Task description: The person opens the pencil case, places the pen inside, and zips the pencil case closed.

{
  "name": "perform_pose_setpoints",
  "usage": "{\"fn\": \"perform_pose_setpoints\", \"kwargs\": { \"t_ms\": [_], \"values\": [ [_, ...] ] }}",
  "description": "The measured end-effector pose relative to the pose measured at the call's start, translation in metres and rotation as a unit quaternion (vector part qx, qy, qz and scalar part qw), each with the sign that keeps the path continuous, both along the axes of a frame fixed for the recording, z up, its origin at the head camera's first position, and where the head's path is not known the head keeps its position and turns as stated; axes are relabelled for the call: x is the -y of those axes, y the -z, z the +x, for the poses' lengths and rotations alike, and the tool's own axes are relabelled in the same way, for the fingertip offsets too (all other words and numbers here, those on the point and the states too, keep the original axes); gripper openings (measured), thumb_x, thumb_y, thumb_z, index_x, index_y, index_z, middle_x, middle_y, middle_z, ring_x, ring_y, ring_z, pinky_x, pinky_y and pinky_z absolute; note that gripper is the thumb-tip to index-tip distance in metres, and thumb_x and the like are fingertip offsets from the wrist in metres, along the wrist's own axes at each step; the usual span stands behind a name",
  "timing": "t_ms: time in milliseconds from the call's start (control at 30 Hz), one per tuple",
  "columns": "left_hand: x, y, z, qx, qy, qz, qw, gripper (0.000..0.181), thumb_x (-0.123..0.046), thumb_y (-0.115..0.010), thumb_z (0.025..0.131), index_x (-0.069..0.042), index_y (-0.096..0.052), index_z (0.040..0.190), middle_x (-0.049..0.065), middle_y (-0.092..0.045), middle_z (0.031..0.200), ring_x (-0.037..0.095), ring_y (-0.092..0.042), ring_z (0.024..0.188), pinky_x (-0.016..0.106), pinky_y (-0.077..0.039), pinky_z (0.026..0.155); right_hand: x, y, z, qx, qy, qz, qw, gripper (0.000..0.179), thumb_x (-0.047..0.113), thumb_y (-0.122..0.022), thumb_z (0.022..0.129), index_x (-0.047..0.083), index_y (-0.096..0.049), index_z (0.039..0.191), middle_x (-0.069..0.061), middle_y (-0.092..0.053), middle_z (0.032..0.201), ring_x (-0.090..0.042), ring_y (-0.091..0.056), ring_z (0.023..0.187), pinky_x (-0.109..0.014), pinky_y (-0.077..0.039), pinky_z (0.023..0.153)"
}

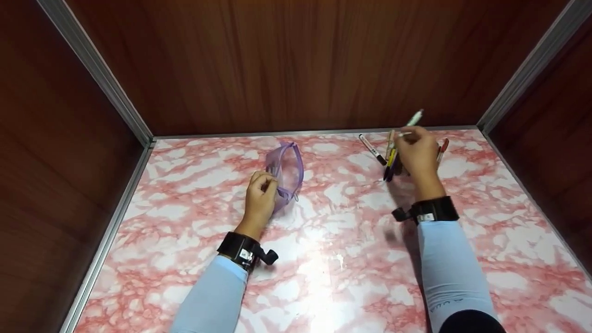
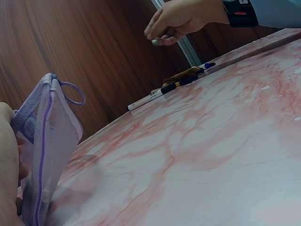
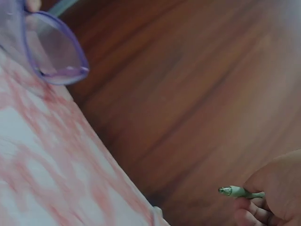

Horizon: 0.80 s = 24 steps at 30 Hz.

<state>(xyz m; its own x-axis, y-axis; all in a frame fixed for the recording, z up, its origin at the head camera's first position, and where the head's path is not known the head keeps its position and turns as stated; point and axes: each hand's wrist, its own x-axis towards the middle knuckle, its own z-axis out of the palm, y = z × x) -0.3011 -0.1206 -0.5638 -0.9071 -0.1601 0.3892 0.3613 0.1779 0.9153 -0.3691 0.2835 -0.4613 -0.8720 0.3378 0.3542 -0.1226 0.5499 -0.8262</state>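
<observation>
At the tabletop (image 1: 342,203), the left grip (image 1: 262,196) pinches a pouch (image 1: 274,158) opening rightward; the right grip (image 1: 418,150) pinches a pen (image 1: 415,118), long axis slanting away rightward.

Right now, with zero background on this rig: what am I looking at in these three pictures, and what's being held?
There is no robot here, just a person's two bare hands at a red-and-white marbled tabletop. The widest picture comes from a camera on the head, looking forward and down. The other two come from cameras worn on the wrists, one per arm, so each shows its own hand close up at the picture's edge.

The left hand holds a purple pouch with its mouth open. The right hand pinches a pale pen, raised off the surface. Near that hand lie a white marker with a dark cap and several other pens, partly hidden by the hand.
</observation>
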Motion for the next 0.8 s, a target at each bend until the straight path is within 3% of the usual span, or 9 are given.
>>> {"fn": "perform_pose_setpoints", "kwargs": {
  "t_ms": [167, 433, 667, 800],
  "values": [
    [0.0, 0.0, -0.001, 0.0, -0.001, 0.0, 1.0, 0.013, 0.0, -0.069, 0.103, 0.009, -0.077, 0.097, 0.016, -0.068, 0.115, 0.017, -0.06, 0.106, 0.021, -0.052, 0.093, 0.025, 0.003, 0.001, -0.002, -0.044, 0.008, 0.999, 0.029, 0.01, -0.078, 0.101, -0.001, -0.079, 0.128, -0.025, -0.082, 0.116, 0.002, -0.066, 0.083, -0.013, -0.054, 0.077],
    [0.001, 0.002, -0.001, 0.012, 0.001, 0.006, 0.9999, 0.015, -0.001, -0.067, 0.105, 0.007, -0.078, 0.098, 0.015, -0.068, 0.117, 0.015, -0.06, 0.105, 0.02, -0.051, 0.09, 0.06, -0.002, 0.008, -0.02, -0.103, -0.014, 0.9944, 0.025, 0.005, -0.079, 0.101, -0.001, -0.079, 0.125, -0.022, -0.082, 0.107, 0.002, -0.069, 0.08, -0.012, -0.056, 0.073],
    [0.0, 0.001, 0.0, 0.006, -0.001, 0.005, 1.0, 0.014, 0.0, -0.068, 0.104, 0.007, -0.077, 0.095, 0.017, -0.067, 0.116, 0.014, -0.06, 0.101, 0.019, -0.051, 0.088, 0.102, -0.002, 0.011, -0.024, -0.199, -0.096, 0.975, 0.025, -0.008, -0.077, 0.098, -0.011, -0.075, 0.123, -0.03, -0.081, 0.104, 0.004, -0.073, 0.072, -0.017, -0.064, 0.072],
    [0.0, 0.0, 0.0, 0.001, -0.001, 0.002, 1.0, 0.013, 0.0, -0.068, 0.103, 0.006, -0.077, 0.096, 0.017, -0.067, 0.115, 0.015, -0.06, 0.101, 0.02, -0.051, 0.088, 0.129, 0.001, 0.013, -0.008, -0.236, -0.106, 0.966, 0.028, -0.008, -0.079, 0.098, -0.01, -0.075, 0.125, -0.03, -0.081, 0.106, 0.0, -0.075, 0.074, -0.021, -0.066, 0.073]
  ]
}}
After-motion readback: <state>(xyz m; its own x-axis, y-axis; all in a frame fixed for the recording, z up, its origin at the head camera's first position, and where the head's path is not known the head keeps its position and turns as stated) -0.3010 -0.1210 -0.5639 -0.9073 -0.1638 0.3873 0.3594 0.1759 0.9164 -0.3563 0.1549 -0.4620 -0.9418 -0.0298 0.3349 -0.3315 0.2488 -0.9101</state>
